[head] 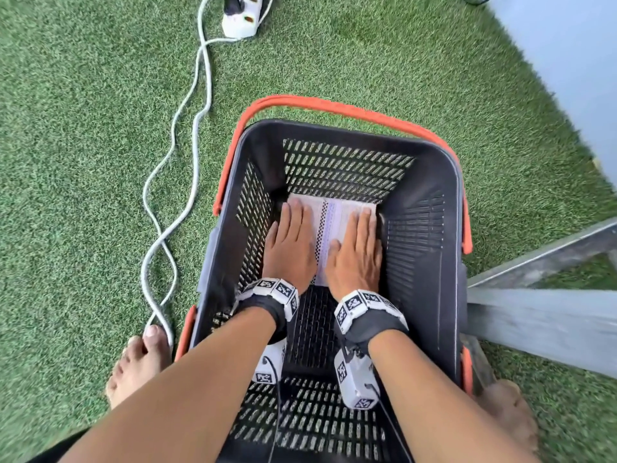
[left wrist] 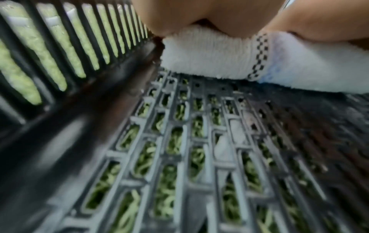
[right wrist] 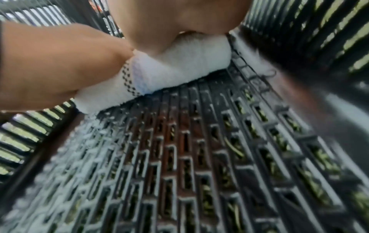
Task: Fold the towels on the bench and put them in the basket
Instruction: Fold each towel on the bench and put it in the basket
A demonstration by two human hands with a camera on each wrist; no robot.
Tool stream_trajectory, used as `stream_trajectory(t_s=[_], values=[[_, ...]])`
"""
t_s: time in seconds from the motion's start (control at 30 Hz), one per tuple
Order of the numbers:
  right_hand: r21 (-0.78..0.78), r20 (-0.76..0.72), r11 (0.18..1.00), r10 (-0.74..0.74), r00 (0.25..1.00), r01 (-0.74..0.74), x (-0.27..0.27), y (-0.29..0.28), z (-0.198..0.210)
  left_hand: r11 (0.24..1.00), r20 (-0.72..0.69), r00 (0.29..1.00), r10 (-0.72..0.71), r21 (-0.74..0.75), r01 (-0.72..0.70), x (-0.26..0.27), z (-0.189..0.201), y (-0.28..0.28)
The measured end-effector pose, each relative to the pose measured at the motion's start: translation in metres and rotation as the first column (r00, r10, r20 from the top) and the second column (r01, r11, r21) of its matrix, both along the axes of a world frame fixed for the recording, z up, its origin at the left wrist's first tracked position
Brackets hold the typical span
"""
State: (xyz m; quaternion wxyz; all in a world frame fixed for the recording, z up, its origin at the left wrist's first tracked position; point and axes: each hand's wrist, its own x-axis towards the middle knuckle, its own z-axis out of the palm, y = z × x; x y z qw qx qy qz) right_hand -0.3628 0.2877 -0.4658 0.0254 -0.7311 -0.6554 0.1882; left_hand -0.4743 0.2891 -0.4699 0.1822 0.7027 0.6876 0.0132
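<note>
A folded white towel (head: 329,225) with a black checkered stripe lies flat on the floor of a dark slotted basket (head: 430,208) with orange handles, near its far end. Both my hands press down on it, palms flat and fingers straight: my left hand (head: 290,242) on its left half, my right hand (head: 355,252) on its right half. In the left wrist view the towel (left wrist: 209,58) bulges under my left hand (left wrist: 199,15). The right wrist view has the towel (right wrist: 175,69) squeezed beneath my right hand (right wrist: 175,17). Much of the towel's top is hidden by my hands.
The basket stands on green artificial grass (head: 83,128). A white cable (head: 173,155) snakes left of it up to a power strip (head: 240,18). A grey metal bench frame (head: 541,305) sits at right. My bare feet (head: 137,365) flank the basket's near end.
</note>
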Motion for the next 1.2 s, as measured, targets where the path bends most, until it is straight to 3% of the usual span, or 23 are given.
stream_trajectory(t_s=[0.13, 0.3, 0.43, 0.5, 0.57, 0.73, 0.9, 1.03, 1.2], values=[[0.045, 0.028, 0.999, 0.027, 0.999, -0.028, 0.003, -0.002, -0.009, 1.000, 0.006, 1.000, 0.009, 0.007, -0.009, 0.003, -0.003, -0.002], [-0.047, 0.021, 0.998, 0.044, 0.999, -0.043, 0.002, 0.000, 0.005, 0.996, -0.061, 0.998, 0.000, -0.091, -0.006, 0.004, 0.005, 0.005], [-0.327, -0.038, 0.944, 0.045, 0.998, -0.055, 0.004, 0.007, 0.050, 0.929, -0.084, 0.995, -0.058, -0.370, 0.023, 0.003, 0.059, 0.012], [-0.425, -0.067, 0.900, 0.074, 0.995, -0.096, 0.006, 0.009, 0.084, 0.917, -0.102, 0.990, -0.094, -0.396, 0.047, 0.002, 0.100, 0.008], [-0.421, -0.097, 0.895, 0.119, 0.988, -0.149, 0.007, 0.006, 0.122, 0.918, -0.112, 0.987, -0.111, -0.391, 0.058, -0.001, 0.138, -0.001], [-0.313, -0.023, 0.931, 0.192, 0.981, -0.189, 0.026, -0.018, 0.238, 0.951, -0.085, 0.989, -0.122, -0.295, 0.092, -0.009, 0.246, -0.022], [-0.109, 0.038, 0.976, 0.194, 0.980, -0.189, 0.057, -0.069, 0.354, 0.984, -0.035, 0.984, -0.173, -0.039, 0.171, 0.008, 0.367, -0.066], [0.030, 0.055, 0.984, 0.176, 0.983, -0.178, 0.098, -0.134, 0.435, 0.944, 0.003, 0.956, -0.294, 0.157, 0.290, 0.036, 0.444, -0.118], [0.160, -0.017, 0.985, 0.070, 0.997, -0.066, 0.164, -0.224, 0.506, 0.876, 0.014, 0.910, -0.415, 0.278, 0.395, 0.077, 0.503, -0.181]])
